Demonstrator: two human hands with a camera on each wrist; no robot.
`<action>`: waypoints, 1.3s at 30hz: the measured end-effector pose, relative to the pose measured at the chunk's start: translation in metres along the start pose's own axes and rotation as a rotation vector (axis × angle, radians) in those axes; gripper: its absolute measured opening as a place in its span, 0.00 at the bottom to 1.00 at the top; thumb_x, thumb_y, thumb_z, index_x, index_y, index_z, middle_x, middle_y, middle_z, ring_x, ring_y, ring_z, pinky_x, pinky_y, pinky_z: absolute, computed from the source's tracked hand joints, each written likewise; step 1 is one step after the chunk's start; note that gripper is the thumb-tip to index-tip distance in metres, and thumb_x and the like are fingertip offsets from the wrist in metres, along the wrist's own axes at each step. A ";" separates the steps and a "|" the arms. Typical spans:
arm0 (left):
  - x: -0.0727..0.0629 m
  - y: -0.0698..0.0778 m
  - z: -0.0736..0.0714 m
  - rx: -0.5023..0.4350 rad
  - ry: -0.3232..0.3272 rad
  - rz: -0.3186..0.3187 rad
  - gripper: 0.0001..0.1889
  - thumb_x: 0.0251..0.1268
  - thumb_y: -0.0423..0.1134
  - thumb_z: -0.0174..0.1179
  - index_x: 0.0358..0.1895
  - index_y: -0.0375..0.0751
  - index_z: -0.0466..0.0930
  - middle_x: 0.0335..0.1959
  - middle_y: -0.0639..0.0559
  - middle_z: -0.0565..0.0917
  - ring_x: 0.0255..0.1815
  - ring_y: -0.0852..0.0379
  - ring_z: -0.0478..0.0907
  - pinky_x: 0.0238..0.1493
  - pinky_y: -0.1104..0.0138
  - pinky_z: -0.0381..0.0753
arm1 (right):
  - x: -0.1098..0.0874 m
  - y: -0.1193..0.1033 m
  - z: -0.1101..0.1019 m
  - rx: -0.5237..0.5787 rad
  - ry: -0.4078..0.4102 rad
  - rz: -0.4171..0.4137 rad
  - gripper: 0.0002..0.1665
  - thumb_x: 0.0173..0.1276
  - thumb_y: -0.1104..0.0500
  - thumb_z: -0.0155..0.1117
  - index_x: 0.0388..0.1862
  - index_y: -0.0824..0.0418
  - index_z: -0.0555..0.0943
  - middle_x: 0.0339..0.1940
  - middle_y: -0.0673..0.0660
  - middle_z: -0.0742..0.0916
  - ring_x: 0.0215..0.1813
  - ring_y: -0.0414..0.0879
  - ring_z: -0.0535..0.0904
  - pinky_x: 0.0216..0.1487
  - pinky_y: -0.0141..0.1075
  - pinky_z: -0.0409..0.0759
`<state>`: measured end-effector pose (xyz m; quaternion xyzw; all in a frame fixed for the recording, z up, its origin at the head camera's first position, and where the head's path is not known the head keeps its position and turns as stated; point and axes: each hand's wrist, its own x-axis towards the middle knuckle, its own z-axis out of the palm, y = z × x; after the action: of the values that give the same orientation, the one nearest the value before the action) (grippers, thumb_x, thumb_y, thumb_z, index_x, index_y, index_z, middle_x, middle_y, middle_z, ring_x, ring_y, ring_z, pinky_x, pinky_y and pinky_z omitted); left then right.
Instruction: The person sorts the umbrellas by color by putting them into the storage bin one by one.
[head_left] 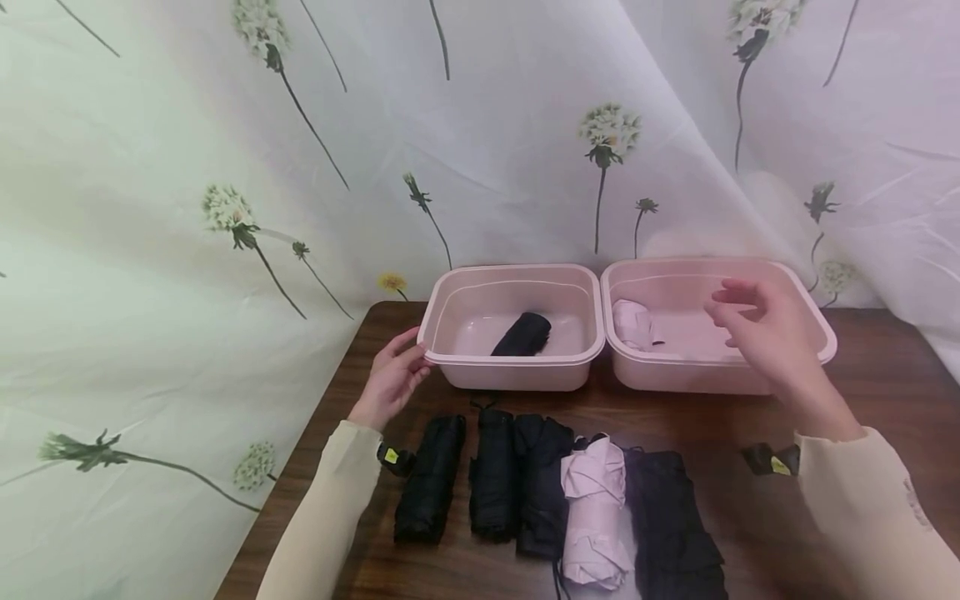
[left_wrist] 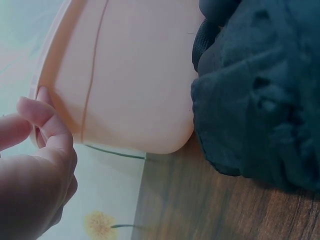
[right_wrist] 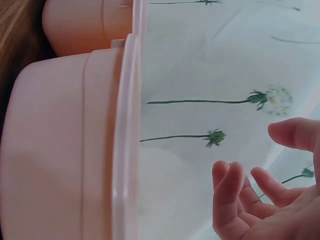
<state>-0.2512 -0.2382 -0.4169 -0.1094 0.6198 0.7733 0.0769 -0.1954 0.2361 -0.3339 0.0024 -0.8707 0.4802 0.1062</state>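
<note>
A flower-printed cloth [head_left: 510,108] hangs behind a dark wooden surface [head_left: 765,525]. On the surface, two pink tubs stand side by side: the right tub [head_left: 690,379] and the left tub [head_left: 517,377]. Nearer the person, several rolled black bundles [head_left: 430,479] lie in a row with one pale pink bundle [head_left: 596,517] among them. The right hand [head_left: 772,329] is above the right tub, fingers loosely bent, holding nothing. The left hand [head_left: 393,377] grips the left tub's rim at its near left corner. Inside the tubs lie one black roll [head_left: 523,335] on the left and one pink roll [head_left: 632,323] on the right. The step in hand looks like sorting by colour; the next move probably calls for the right hand to reach back to the row.
</note>
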 end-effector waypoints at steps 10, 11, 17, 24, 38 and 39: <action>0.002 0.001 -0.001 -0.009 0.012 0.007 0.26 0.71 0.37 0.56 0.70 0.48 0.62 0.52 0.43 0.75 0.33 0.61 0.79 0.38 0.73 0.81 | -0.026 -0.012 -0.004 0.027 -0.023 -0.146 0.28 0.69 0.57 0.61 0.63 0.66 0.68 0.43 0.37 0.79 0.36 0.24 0.77 0.31 0.26 0.80; 0.002 0.000 -0.001 -0.011 0.008 0.009 0.27 0.71 0.37 0.55 0.71 0.48 0.62 0.51 0.43 0.76 0.33 0.61 0.79 0.38 0.73 0.81 | -0.028 -0.013 -0.004 0.024 -0.024 -0.158 0.27 0.69 0.57 0.61 0.63 0.65 0.68 0.44 0.37 0.78 0.37 0.24 0.77 0.32 0.24 0.79; 0.003 -0.001 -0.001 -0.025 0.003 0.011 0.26 0.71 0.36 0.55 0.70 0.47 0.62 0.48 0.44 0.77 0.32 0.61 0.80 0.40 0.71 0.81 | -0.043 -0.005 0.000 -0.023 -0.032 -0.209 0.28 0.66 0.61 0.64 0.62 0.67 0.69 0.52 0.63 0.80 0.39 0.21 0.74 0.36 0.18 0.75; 0.002 -0.001 -0.002 -0.017 0.001 0.008 0.28 0.70 0.38 0.56 0.71 0.49 0.61 0.51 0.44 0.76 0.34 0.60 0.79 0.41 0.71 0.81 | -0.063 0.012 0.016 -0.187 -0.120 -0.135 0.34 0.66 0.52 0.66 0.64 0.66 0.66 0.56 0.70 0.79 0.48 0.58 0.83 0.43 0.37 0.79; 0.003 -0.002 -0.001 -0.034 -0.001 0.006 0.27 0.71 0.34 0.54 0.71 0.47 0.61 0.48 0.43 0.75 0.32 0.61 0.79 0.41 0.71 0.81 | -0.114 0.057 0.073 -0.422 -0.333 -0.036 0.53 0.56 0.35 0.69 0.66 0.71 0.64 0.58 0.76 0.72 0.57 0.70 0.74 0.50 0.62 0.76; 0.003 -0.002 -0.001 -0.035 0.001 0.006 0.27 0.71 0.34 0.54 0.71 0.47 0.61 0.49 0.43 0.75 0.32 0.61 0.79 0.40 0.71 0.81 | -0.117 0.059 0.075 -0.443 -0.350 -0.021 0.55 0.54 0.34 0.69 0.67 0.71 0.64 0.58 0.77 0.72 0.56 0.71 0.75 0.48 0.62 0.76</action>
<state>-0.2534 -0.2388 -0.4196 -0.1093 0.6067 0.7840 0.0723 -0.1015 0.1936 -0.4442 0.0710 -0.9594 0.2695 -0.0428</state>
